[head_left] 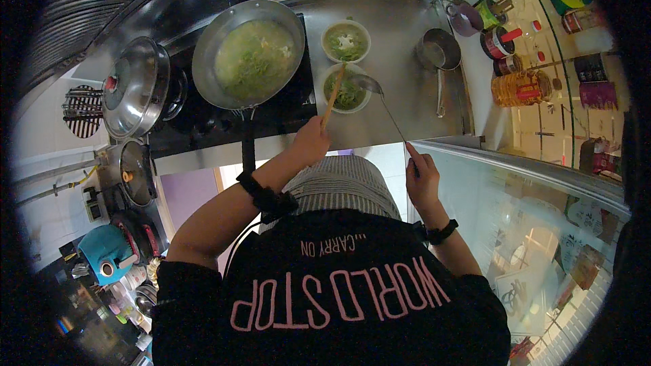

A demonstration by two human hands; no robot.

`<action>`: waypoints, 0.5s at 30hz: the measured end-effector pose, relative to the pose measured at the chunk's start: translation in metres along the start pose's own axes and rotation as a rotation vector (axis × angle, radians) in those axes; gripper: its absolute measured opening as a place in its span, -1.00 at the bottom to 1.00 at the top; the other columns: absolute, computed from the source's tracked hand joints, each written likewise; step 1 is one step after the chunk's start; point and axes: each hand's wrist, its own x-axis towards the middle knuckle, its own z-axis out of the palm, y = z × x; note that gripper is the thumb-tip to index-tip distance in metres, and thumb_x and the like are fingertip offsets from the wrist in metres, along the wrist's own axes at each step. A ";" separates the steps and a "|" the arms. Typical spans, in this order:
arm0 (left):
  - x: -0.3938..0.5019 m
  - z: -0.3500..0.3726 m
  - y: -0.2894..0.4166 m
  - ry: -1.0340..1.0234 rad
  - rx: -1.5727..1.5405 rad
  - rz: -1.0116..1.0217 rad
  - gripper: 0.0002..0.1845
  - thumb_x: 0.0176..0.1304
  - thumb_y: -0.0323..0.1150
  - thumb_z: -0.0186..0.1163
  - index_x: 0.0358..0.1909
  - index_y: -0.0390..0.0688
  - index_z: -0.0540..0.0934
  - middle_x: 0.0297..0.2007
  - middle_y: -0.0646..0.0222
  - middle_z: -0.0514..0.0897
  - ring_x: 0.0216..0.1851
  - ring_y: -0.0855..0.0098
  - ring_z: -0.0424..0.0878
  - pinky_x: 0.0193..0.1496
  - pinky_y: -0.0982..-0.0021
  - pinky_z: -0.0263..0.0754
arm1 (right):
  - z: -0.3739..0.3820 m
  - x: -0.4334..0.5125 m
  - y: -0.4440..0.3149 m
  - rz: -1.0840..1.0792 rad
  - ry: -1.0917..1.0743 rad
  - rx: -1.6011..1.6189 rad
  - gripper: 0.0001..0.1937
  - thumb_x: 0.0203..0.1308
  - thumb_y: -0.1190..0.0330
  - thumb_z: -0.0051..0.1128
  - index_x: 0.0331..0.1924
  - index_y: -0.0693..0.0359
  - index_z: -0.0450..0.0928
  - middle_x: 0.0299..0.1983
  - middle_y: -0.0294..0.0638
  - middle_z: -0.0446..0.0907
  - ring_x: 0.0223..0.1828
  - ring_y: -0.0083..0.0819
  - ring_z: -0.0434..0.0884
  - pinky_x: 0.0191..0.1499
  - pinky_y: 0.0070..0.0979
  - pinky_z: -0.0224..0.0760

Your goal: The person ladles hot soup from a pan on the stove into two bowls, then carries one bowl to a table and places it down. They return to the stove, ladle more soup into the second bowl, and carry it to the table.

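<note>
My left hand (311,143) grips a pair of wooden chopsticks (333,95), their tips at the near edge of the far bowl. In my right hand (423,175) is the handle of a metal ladle (367,83). The ladle's head hangs over the right side of the near bowl (346,103), which holds green strands. Touching or almost touching it, the far bowl (347,40) contains green food with a whitish piece on top. To the left, a large wok (203,63) holds pale broth with green strands and light bits.
The wok's black handle (248,140) points towards me over the stove's front edge. A lidded steel pot (137,86) stands on the left of the black stove (188,134). On the right sits a small saucepan (438,50), near an oil bottle (521,88) and several jars.
</note>
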 end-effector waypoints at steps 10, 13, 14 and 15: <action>0.001 -0.024 0.007 -0.077 -0.128 -0.103 -0.68 0.21 -0.40 0.09 0.00 -0.23 0.39 -0.41 0.15 0.58 -0.53 0.30 0.55 -0.59 0.29 0.42 | 0.029 0.039 0.000 -0.066 0.006 -0.177 -0.53 0.11 0.57 0.08 0.13 -0.02 0.50 -0.36 -0.09 0.48 -0.45 -0.16 0.54 -0.42 -0.31 0.45; -0.015 -0.042 0.024 -0.081 -0.200 -0.085 -0.67 0.27 -0.40 0.04 0.05 -0.27 0.35 -0.39 0.13 0.58 -0.54 0.32 0.54 -0.58 0.30 0.42 | 0.034 0.056 -0.002 -0.099 -0.031 -0.165 -0.50 0.08 0.55 0.07 0.16 -0.03 0.46 -0.30 -0.06 0.49 -0.38 -0.11 0.57 -0.38 -0.26 0.49; -0.023 -0.048 0.030 -0.079 -0.212 -0.078 -0.67 0.30 -0.40 0.02 0.08 -0.26 0.34 -0.38 0.16 0.58 -0.54 0.36 0.53 -0.58 0.34 0.41 | 0.034 0.057 -0.002 -0.113 -0.015 -0.169 -0.50 0.07 0.58 0.07 0.14 -0.03 0.50 -0.35 -0.09 0.48 -0.41 -0.16 0.56 -0.39 -0.28 0.47; -0.030 -0.055 0.037 -0.088 -0.297 -0.093 -0.67 0.32 -0.40 0.00 0.09 -0.26 0.33 -0.38 0.20 0.57 -0.54 0.41 0.49 -0.58 0.37 0.40 | 0.033 0.058 -0.002 -0.126 0.000 -0.174 -0.50 0.06 0.61 0.07 0.12 -0.03 0.53 -0.41 -0.12 0.48 -0.45 -0.20 0.55 -0.40 -0.31 0.45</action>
